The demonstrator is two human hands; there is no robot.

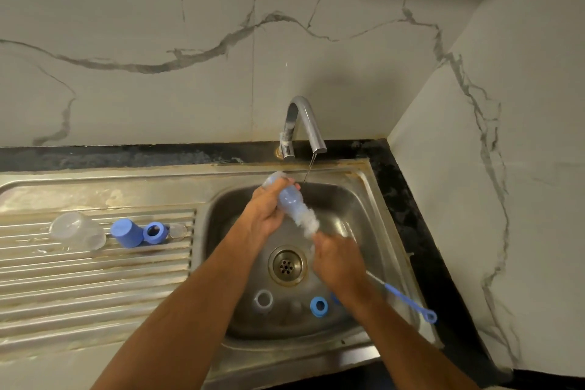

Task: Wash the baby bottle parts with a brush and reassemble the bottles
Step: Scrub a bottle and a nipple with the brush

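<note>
Bottle parts, unwashed by the look of it: two rings (pixel 318 305) in the sink (pixel 364 199). Mid-basin, right hand (pixel 338 263) grips the brush (pixel 308 223) inside the bottle (pixel 289 198) held by left hand (pixel 267 212). Beyond, a cap (pixel 126 233) and dome (pixel 77 229) drain; reassembly remains.

Three blue rings (pixel 155 232), one brush (pixel 402 296).

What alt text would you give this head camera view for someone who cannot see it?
Over a steel sink, a person's left hand holds a baby bottle while the right hand works a brush into it, near a thin stream from the tap. Two rings lie in the basin; a cap and other parts sit on the drainboard.
</note>
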